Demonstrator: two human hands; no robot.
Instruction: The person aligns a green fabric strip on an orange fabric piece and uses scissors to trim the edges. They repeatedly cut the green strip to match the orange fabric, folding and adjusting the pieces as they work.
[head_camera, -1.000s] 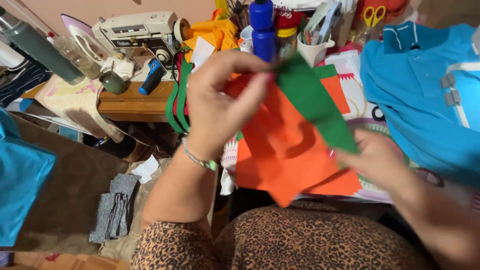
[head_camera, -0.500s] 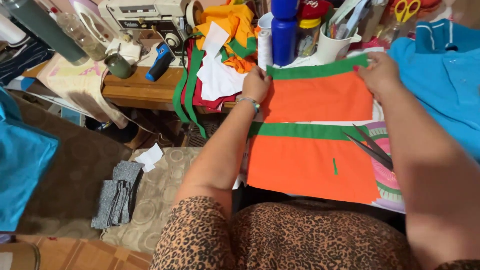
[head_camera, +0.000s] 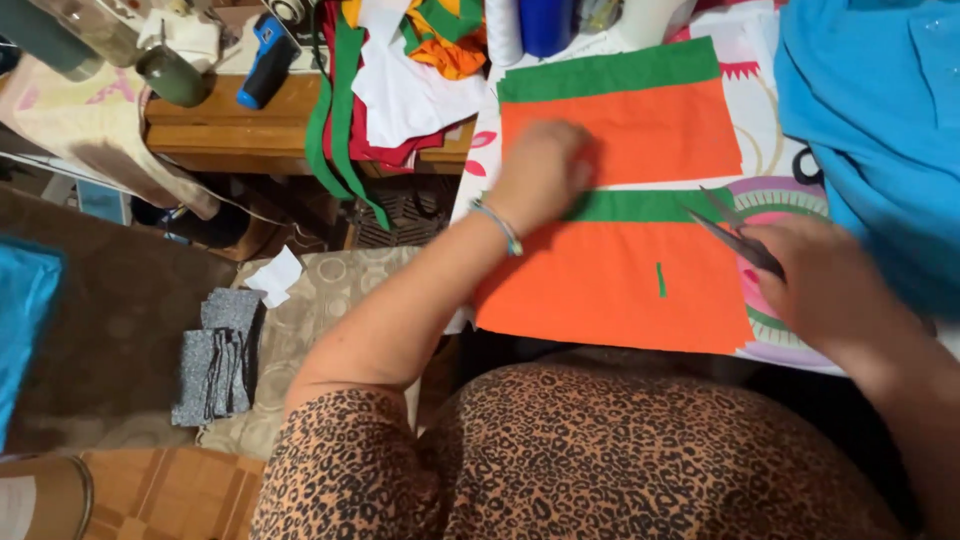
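On the table (head_camera: 780, 60), two orange-green cloth pieces (head_camera: 620, 140), one scissors (head_camera: 735, 235).

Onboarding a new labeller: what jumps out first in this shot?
Two bright orange fabric panels with green bands lie flat mid-frame, the far panel above the near panel. The left hand presses on the far panel, while the right hand grips scissors at the near panel's right edge. A blue garment fills the top right corner.
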